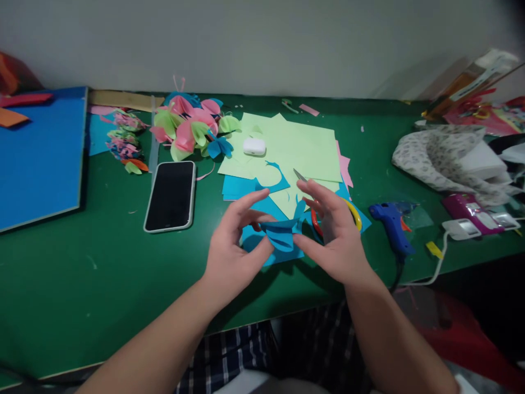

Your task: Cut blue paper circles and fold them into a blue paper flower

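Note:
Between my hands is a small blue paper piece (281, 235) with folded, curved layers and a thin upright strip at its right. My left hand (241, 241) pinches its left side between thumb and fingers. At its right edge, the thumb of my right hand (332, 235) touches the paper while the fingers curve above. Blue paper sheets (274, 258) lie beneath. Behind my right hand rest scissors (355, 215) with red and yellow handles, partly hidden, the blade tip pointing away. Light green paper sheets (303, 145) are stacked beyond, with a white earbud case (254, 146) on top.
Left of the papers lies a phone (171, 197), below a pile of pink, green and blue paper petals (191, 123). A blue glue gun (391, 224) with its cable is on the right, near a patterned cloth (435, 156). A blue board (41, 158) occupies the far left.

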Motion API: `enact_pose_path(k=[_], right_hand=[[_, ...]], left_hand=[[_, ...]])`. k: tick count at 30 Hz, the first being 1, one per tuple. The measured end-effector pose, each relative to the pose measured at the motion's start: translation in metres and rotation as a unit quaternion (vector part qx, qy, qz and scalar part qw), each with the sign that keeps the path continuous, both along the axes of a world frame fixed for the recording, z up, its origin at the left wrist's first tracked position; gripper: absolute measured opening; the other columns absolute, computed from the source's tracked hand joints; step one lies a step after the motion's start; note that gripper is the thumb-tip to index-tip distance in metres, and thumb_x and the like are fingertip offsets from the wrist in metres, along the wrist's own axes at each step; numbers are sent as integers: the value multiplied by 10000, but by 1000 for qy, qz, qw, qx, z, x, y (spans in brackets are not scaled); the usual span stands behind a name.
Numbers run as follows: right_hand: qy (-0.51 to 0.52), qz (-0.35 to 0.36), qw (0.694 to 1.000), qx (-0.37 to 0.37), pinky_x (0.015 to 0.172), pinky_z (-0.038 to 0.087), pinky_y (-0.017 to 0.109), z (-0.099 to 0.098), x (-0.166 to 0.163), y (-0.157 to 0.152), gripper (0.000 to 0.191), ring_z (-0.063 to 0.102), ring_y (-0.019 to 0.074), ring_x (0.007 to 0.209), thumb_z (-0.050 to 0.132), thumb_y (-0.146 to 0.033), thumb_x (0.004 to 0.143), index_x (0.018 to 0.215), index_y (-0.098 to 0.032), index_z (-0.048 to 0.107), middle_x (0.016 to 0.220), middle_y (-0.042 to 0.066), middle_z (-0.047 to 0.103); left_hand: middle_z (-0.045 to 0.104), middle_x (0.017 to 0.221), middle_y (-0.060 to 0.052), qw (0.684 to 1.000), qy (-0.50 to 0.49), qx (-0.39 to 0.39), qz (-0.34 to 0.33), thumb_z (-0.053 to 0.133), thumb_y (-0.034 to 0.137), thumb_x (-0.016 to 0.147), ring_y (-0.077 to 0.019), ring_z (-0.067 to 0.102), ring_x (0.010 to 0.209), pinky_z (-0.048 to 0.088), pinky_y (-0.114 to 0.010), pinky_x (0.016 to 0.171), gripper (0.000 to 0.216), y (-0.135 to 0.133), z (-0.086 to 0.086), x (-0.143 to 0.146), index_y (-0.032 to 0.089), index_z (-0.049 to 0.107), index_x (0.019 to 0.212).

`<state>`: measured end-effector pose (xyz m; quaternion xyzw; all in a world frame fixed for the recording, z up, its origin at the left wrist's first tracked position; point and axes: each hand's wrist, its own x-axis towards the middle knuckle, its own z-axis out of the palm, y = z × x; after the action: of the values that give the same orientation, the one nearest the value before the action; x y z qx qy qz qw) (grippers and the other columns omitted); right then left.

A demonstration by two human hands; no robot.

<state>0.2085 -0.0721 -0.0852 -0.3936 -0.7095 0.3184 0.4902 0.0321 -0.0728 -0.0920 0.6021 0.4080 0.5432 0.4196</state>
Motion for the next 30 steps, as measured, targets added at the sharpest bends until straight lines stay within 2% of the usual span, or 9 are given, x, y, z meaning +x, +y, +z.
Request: enact_pose_path(k=[4, 8, 11, 17, 23, 30], right_hand=[[78, 35, 994, -61, 1054, 409, 492, 0, 2, 2, 612, 538, 222, 1163, 614, -144, 818, 1342, -376, 396, 1159, 25, 594], [120, 17, 987, -103, 905, 523, 417, 1, 2, 1, 541, 601, 177, 910, 583, -152, 841, 1314, -365, 430, 885, -1, 595], [128, 14, 983, -133, 792, 558, 347, 3, 2, 1, 568, 596, 158, 856, 602, -142, 826, 1317, -367, 426, 877, -9, 590], [141, 22, 979, -143, 662, 551, 276, 4, 3, 1, 580, 590, 139, 806, 604, -143, 824, 1325, -364, 410, 878, -9, 599], [125, 6, 982, -139, 701, 555, 285, 3, 2, 2, 580, 584, 131, 806, 613, -169, 822, 1328, -357, 402, 899, -11, 599], [134, 14, 981, -140, 740, 565, 320, 1, 1, 2, 579, 591, 143, 817, 619, -193, 817, 1325, -371, 404, 869, -20, 595]], left_hand=[[651, 830, 22, 998, -36, -37, -29, 647, 46, 728, -137, 623, 827, 494, -246, 736, 560, 0, 2, -1, 303, 525, 1210], [660, 855, 9, 996, -33, -48, -73, 654, 59, 739, -151, 623, 825, 502, -255, 700, 586, -3, 0, -1, 326, 513, 1241], [657, 951, 3, 995, -16, -54, -82, 693, 83, 727, -154, 623, 873, 515, -254, 724, 615, -5, -2, -2, 363, 515, 1246], [660, 908, 17, 996, -12, -59, -65, 693, 107, 746, -146, 631, 864, 530, -241, 711, 575, -6, -2, -3, 390, 529, 1220], [657, 902, -22, 998, -1, -47, -34, 692, 156, 744, -169, 632, 829, 549, -278, 708, 451, -6, 1, -2, 303, 594, 1159], [691, 973, -42, 998, 25, -59, -8, 706, 190, 714, -194, 641, 856, 556, -320, 758, 368, -5, 2, -3, 258, 652, 1072]])
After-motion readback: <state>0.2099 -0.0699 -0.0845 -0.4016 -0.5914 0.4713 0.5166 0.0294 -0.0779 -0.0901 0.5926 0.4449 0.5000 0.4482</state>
